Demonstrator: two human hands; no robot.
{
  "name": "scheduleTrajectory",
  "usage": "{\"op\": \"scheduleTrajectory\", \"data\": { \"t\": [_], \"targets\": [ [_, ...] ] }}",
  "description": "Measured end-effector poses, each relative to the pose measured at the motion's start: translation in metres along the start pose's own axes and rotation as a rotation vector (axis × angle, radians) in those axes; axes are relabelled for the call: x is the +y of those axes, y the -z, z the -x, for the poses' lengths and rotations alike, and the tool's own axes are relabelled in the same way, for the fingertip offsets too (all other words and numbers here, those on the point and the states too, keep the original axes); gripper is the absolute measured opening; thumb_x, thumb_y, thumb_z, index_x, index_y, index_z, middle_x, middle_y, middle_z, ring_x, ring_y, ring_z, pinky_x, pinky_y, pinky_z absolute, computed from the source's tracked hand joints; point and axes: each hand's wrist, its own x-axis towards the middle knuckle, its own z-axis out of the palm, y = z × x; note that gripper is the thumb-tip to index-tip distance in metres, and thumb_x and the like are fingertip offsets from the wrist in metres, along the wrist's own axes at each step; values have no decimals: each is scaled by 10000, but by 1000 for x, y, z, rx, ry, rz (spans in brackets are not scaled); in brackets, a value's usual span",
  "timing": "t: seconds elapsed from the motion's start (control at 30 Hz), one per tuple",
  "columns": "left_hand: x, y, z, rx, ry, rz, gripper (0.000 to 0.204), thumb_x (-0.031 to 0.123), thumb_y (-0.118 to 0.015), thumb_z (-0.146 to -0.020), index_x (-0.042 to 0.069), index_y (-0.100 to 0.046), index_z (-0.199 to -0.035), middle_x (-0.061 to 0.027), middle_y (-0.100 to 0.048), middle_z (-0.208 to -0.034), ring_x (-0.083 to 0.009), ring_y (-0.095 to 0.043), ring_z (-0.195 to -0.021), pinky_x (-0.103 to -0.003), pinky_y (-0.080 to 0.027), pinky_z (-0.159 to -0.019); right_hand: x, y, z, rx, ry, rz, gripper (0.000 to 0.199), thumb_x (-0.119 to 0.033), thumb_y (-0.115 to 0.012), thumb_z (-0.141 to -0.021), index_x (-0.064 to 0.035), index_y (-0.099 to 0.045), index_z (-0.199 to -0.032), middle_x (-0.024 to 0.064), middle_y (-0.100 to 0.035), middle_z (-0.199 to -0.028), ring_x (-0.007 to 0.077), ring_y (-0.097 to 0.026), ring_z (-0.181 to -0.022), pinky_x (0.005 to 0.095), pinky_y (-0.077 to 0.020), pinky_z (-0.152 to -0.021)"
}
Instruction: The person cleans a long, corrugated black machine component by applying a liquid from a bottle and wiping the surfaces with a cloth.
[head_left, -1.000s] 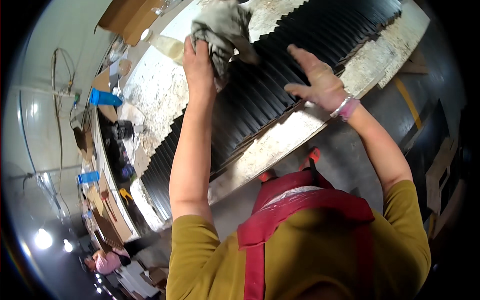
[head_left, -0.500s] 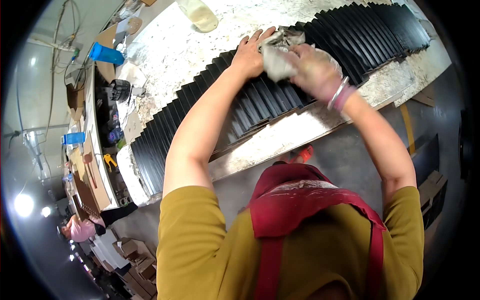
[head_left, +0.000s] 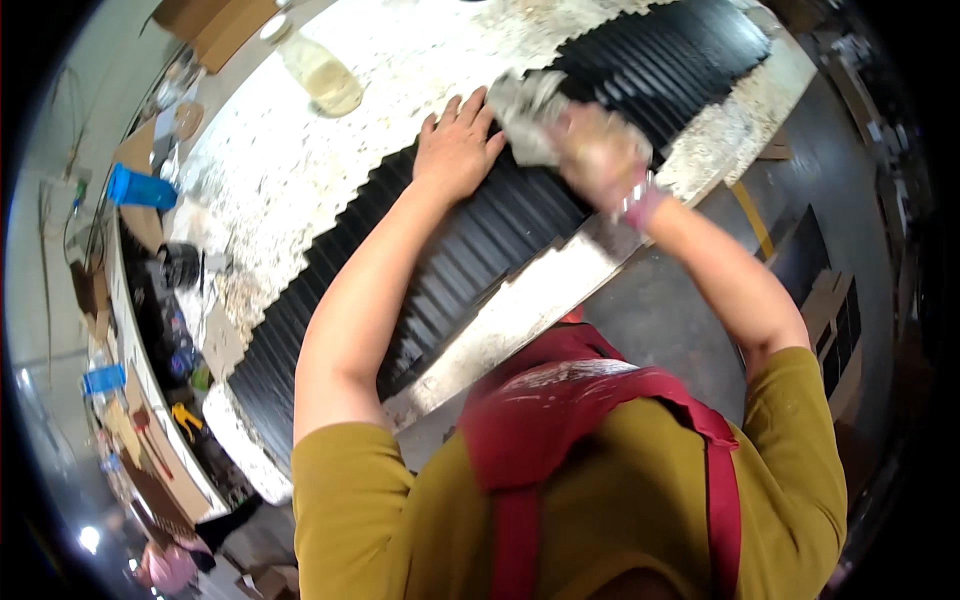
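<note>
The left hand [head_left: 455,150] lay flat, fingers spread, on the black ribbed sheet [head_left: 480,240] near its far edge. Just beside it the right hand [head_left: 598,155], blurred, gripped a grey rag [head_left: 525,110] pressed on the sheet. A plastic bottle [head_left: 320,75] lay on the speckled worktable [head_left: 260,170] beyond.

Black ribbed panel [head_left: 480,250]; grey rag [head_left: 525,110]; speckled white table [head_left: 300,160]; red apron [head_left: 560,400].

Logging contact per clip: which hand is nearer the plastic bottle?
Left. The left hand lies flat on the black ribbed panels, below-right of the plastic bottle; the right hand, gripping a rag, is farther right.
</note>
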Motion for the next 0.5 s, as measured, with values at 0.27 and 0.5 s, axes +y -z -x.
{"op": "scheduleTrajectory", "data": {
  "t": [0.27, 0.5],
  "targets": [
    [36, 40, 0, 160, -117, 475, 633, 251, -619, -905, 74, -352, -1451, -180, -323, -1505, -349, -325, -1388, -476, -289, -1123, 38, 125, 53, -745, -571, -709, 393, -177, -645, -882, -28, -578, -1239, 140, -679, -1079, 225, -665, -959, 314, -525, -868],
    [116, 59, -11, 188, -105, 1132, 692, -6, -700, -749, 55, -424, -1380, -179, -499, -1275, -318, -483, -1244, -392, -397, -1061, 52, 73, 59, -279, -671, -1693, 602, -397, -575, -947, -24, -437, -1398, 113, -504, -1374, 209, -481, -1252, 304, -386, -1052]
  ]
}}
